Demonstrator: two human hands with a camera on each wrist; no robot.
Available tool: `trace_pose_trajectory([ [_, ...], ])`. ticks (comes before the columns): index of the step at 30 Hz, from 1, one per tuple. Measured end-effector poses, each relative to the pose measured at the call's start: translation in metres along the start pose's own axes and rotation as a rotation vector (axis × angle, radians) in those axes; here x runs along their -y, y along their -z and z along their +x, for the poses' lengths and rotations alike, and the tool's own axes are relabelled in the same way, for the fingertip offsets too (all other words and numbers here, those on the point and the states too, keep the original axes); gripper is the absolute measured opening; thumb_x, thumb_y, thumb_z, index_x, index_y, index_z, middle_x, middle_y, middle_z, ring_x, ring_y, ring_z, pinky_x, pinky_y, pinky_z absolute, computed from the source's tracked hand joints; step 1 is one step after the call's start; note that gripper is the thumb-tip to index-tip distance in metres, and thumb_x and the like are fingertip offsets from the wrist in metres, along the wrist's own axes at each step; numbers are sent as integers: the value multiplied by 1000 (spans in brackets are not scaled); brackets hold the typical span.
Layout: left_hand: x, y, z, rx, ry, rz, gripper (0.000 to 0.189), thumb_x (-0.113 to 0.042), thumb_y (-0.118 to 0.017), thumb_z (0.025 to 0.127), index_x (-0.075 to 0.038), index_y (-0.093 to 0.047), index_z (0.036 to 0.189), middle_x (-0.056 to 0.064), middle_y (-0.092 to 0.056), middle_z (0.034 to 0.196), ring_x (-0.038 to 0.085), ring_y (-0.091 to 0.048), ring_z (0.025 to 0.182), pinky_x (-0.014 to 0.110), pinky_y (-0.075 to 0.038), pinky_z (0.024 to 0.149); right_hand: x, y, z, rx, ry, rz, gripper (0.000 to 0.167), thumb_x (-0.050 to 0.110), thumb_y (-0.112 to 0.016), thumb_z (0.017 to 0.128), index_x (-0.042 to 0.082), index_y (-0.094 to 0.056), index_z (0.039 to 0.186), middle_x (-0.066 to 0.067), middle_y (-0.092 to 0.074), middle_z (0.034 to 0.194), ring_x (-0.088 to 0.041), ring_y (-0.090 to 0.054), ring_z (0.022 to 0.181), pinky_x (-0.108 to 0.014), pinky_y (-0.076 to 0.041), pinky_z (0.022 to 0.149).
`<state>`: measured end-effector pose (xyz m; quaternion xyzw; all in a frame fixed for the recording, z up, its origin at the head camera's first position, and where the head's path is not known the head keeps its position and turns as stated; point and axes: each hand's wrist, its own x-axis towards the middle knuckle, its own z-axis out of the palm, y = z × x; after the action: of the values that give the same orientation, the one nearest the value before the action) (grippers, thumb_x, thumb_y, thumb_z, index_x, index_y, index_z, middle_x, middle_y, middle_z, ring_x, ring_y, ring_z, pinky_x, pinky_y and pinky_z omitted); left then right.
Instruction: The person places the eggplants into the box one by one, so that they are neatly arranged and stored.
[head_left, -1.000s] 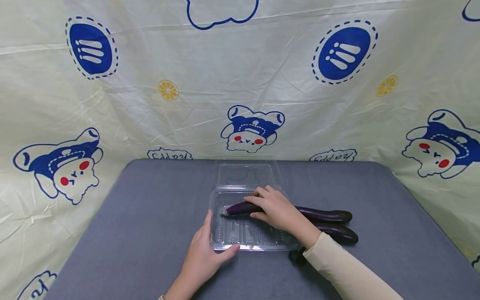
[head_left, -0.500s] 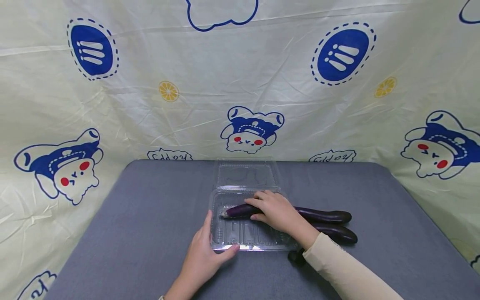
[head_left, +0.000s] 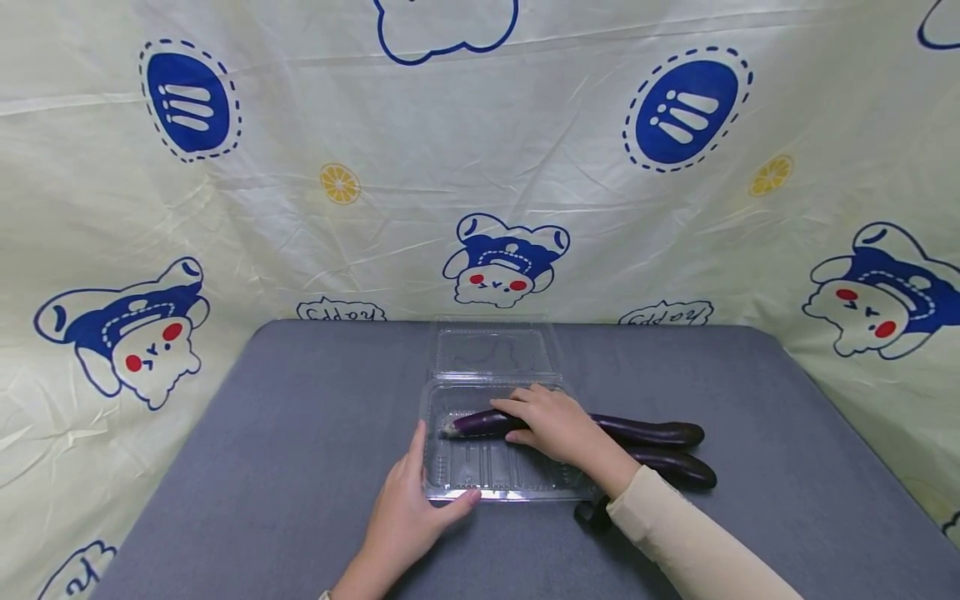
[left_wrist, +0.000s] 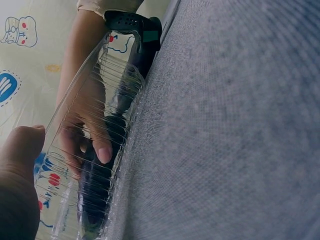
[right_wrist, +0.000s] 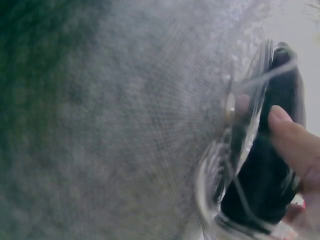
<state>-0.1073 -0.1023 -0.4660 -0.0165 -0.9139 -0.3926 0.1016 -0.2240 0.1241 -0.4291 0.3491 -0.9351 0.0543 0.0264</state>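
Observation:
An open clear plastic clamshell container (head_left: 495, 479) lies on the table, its lid (head_left: 491, 350) folded back at the far side. My left hand (head_left: 408, 508) rests against its front left corner, thumb straight along the front rim, fingers along the left side. In the left wrist view the thumb (left_wrist: 25, 145) touches the rim. My right hand (head_left: 551, 425) grips a long purple eggplant (head_left: 476, 423) lying in the container, tip to the left; its middle is under the hand. The right wrist view shows the thumb (right_wrist: 290, 132) pressed on a dark eggplant (right_wrist: 265, 170).
Right of the container, dark eggplant lengths (head_left: 652, 432) (head_left: 678, 467) lie on the grey table (head_left: 315, 433). Another dark end (head_left: 592, 514) shows below the right sleeve (head_left: 675, 525). Behind the table hangs a printed cream sheet (head_left: 405, 250).
My right hand has come slightly toward me and lower over the eggplant, whose tip has settled a little. The left hand stays at the container corner.

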Motion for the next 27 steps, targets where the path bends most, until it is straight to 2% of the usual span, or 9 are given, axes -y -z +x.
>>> trace_pose_trajectory([
  [6,0,0,-1,8,14,12,115,-63,-79,71,-12,-24,158,20,-54,143,35,-56,126,55,-47,99,0,0,-1,6,1,10,53,37,-71,91,23,-57,140,-2,-66,126,-25,-61,116,-49,-52,93],
  [16,0,0,0,6,7,22,116,-64,-79,71,-13,-23,159,18,-57,139,32,-59,120,53,-49,96,0,2,-1,12,-10,20,55,37,-71,91,23,-56,142,-1,-65,129,-26,-60,121,-51,-50,96],
  [27,2,-1,0,-4,-2,40,117,-64,-79,70,-12,-24,158,18,-59,136,29,-60,116,52,-50,94,0,6,-3,-16,-33,52,54,40,-73,89,24,-58,139,-1,-65,128,-24,-61,119,-49,-49,98],
])
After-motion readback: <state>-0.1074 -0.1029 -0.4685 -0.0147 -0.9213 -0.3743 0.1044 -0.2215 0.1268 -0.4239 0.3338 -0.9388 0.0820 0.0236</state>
